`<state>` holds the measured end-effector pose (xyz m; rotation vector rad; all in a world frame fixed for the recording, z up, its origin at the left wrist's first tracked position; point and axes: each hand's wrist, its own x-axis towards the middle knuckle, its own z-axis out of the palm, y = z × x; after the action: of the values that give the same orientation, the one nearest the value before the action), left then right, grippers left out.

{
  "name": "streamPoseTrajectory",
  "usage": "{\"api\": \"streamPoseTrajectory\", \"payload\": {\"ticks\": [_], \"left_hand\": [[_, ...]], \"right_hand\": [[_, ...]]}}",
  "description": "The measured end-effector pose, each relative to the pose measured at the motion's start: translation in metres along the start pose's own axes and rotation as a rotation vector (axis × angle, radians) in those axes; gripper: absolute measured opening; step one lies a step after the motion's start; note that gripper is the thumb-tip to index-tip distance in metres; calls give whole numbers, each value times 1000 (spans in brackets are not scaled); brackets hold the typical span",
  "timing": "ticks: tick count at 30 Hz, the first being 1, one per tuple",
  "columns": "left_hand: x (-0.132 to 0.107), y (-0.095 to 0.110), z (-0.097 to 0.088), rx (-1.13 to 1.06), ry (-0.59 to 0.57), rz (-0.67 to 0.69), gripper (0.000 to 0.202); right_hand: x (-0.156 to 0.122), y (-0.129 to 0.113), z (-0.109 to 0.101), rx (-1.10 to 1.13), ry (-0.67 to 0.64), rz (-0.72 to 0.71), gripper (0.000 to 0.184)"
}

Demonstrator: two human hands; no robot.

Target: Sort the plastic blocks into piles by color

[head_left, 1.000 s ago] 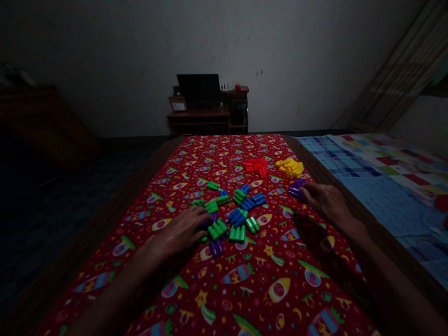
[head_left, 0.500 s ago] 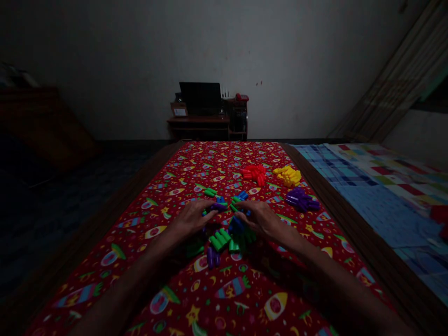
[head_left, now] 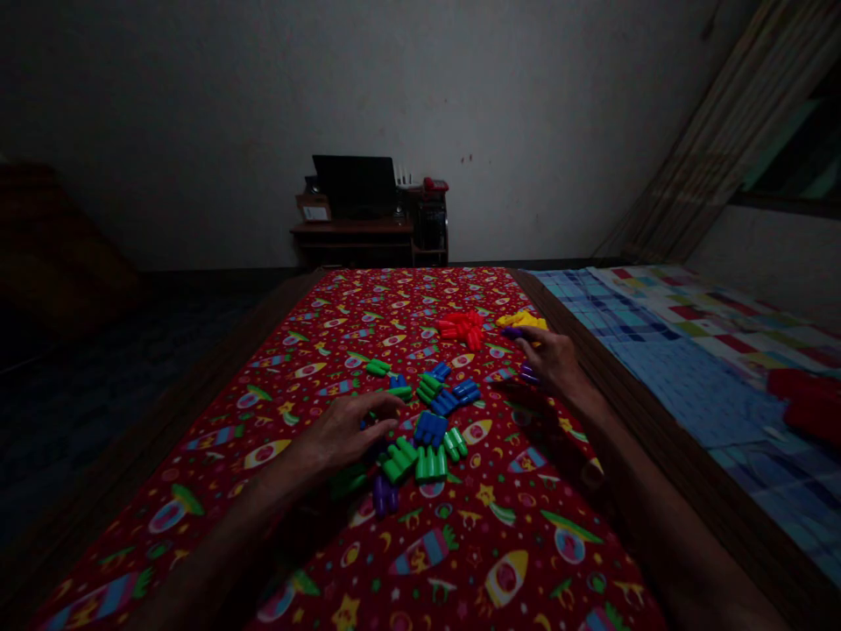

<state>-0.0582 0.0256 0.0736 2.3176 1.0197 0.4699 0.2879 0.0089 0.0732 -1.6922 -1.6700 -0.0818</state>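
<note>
Small plastic blocks lie on a red rocket-print cloth (head_left: pixel 460 543). My left hand (head_left: pixel 345 431) rests low over the near cluster with its fingers stretched out, beside green blocks (head_left: pixel 420 460), a blue block (head_left: pixel 430 428) and a purple block (head_left: pixel 385 495). My right hand (head_left: pixel 550 359) reaches to the far right, where its fingertips pinch a purple block (head_left: pixel 511 333). More purple pieces (head_left: pixel 529 375) peek out under that hand. A red pile (head_left: pixel 463 326) and a yellow pile (head_left: pixel 522 319) lie just beyond it. Mixed green and blue blocks (head_left: pixel 439 392) lie between my hands.
The table's wooden edge (head_left: pixel 631 386) runs along the right, with a blue checkered mat (head_left: pixel 689 350) beyond it and red objects (head_left: pixel 805 403) on the mat. A desk with a dark screen (head_left: pixel 358 206) stands at the back wall. A curtain (head_left: pixel 710 140) hangs at the right. The room is dim.
My right hand left the middle cluster and moved out right to the purple pile with a purple block in its fingertips. My left hand slid slightly nearer. The view shifted a little.
</note>
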Motion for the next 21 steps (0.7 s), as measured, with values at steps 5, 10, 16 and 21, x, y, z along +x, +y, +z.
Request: {"api": "streamPoseTrajectory", "payload": {"ticks": [5, 10, 16, 21], "left_hand": [[-12, -25, 4, 115, -155, 88, 30], [-20, -20, -4, 185, -256, 72, 27], [-30, -16, -3, 274, -325, 31, 45], [-32, -15, 9, 265, -275, 62, 40]], "right_hand": [[5, 74, -30, -398, -57, 312, 32], [-1, 98, -30, -399, -318, 337, 29], [-1, 92, -30, -384, -336, 332, 42], [0, 79, -35, -403, -208, 278, 36]]}}
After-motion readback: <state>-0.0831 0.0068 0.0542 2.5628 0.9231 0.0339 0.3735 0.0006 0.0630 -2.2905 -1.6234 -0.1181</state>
